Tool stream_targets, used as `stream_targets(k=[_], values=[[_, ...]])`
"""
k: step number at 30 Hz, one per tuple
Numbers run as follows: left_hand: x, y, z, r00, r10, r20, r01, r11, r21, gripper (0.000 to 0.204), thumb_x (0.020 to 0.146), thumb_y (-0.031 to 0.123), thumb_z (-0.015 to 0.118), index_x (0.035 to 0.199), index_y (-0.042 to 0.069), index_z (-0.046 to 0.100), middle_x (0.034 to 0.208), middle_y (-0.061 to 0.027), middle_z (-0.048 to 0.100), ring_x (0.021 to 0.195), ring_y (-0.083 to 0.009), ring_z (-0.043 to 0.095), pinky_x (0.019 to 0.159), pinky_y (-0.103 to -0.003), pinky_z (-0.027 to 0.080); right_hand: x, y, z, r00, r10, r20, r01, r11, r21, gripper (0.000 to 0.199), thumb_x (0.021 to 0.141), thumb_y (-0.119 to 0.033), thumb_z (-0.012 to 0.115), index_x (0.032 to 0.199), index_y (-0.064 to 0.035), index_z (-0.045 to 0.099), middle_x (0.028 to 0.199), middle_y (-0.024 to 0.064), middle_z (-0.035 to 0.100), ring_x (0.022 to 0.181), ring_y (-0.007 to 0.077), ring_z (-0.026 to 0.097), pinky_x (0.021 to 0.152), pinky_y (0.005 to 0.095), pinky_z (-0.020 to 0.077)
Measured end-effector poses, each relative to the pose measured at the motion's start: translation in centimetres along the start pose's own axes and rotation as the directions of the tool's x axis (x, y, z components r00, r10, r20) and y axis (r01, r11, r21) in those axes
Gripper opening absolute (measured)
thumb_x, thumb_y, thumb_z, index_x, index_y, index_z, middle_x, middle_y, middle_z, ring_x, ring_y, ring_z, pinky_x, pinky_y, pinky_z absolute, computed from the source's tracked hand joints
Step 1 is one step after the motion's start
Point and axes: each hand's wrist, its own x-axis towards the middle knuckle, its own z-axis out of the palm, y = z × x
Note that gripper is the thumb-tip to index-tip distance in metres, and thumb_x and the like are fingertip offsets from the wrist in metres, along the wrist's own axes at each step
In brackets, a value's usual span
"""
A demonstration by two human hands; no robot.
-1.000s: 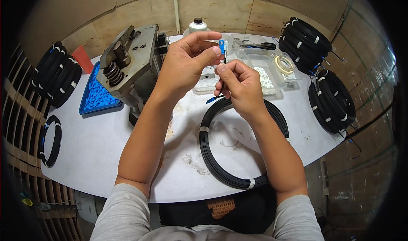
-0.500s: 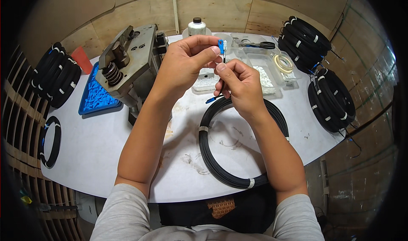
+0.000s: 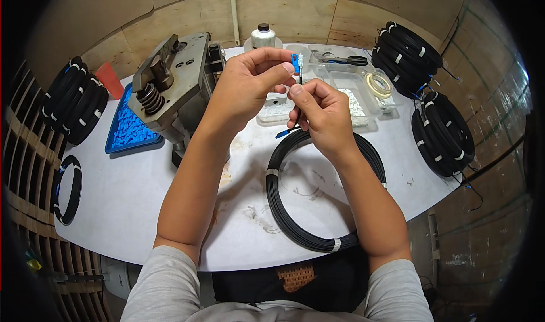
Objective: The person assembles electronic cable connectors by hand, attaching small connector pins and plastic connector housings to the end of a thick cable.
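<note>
Between the thumb and fingers of my left hand (image 3: 258,78) is a small blue plastic connector housing (image 3: 295,63). My right hand (image 3: 322,111) pinches a black cable (image 3: 301,79) just below its end. A small white connector tip (image 3: 301,59) shows at that end, side by side with the blue piece; whether they touch, I cannot tell. Both hands are raised above the table's far middle. Below them lies a large coil of black cable (image 3: 278,205), bound with white ties. One cable end with a blue tip (image 3: 283,133) sticks out beneath my right hand.
A metal press (image 3: 176,75) stands left of my hands, beside a blue tray (image 3: 133,149) of blue pieces. Behind are a bottle (image 3: 263,36), clear bins (image 3: 352,83), scissors (image 3: 349,60) and a tape roll (image 3: 378,85). Coils (image 3: 74,103) stand left, more coils (image 3: 443,135) right.
The blue connector housing has turned slightly between my left fingers, showing more of its blue side. My right hand has shifted a little; the rest looks the same.
</note>
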Motion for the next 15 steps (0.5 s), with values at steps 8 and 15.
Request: stream_targets(k=[8,15], values=[[0.01,-0.03,-0.03,1.0,-0.008,-0.004,0.008,0.999,0.036,0.026,0.083,0.011,0.069,0.105,-0.003,0.064,0.087,-0.0062,0.067,0.077,-0.0111,0.062,0.066,-0.023,0.047,0.01,-0.02,-0.02,1.0,-0.01,-0.008,0.01,1.0,0.005,0.022,0.093,-0.018,0.061,0.08,-0.0001,0.06,0.065,0.0032,0.059,0.054,0.0082,0.057,0.05,0.023,0.0483],[-0.04,0.08,-0.01,1.0,-0.009,0.008,0.008,0.998,0.067,0.021,0.088,0.011,0.064,0.107,-0.001,0.063,0.087,-0.0032,0.064,0.077,-0.009,0.059,0.07,-0.023,0.048,0.03,0.08,-0.06,1.0,-0.007,-0.002,0.007,1.0,-0.007,0.022,0.093,-0.018,0.061,0.079,-0.0007,0.06,0.063,0.0029,0.059,0.054,0.0077,0.056,0.05,0.0226,0.0474]])
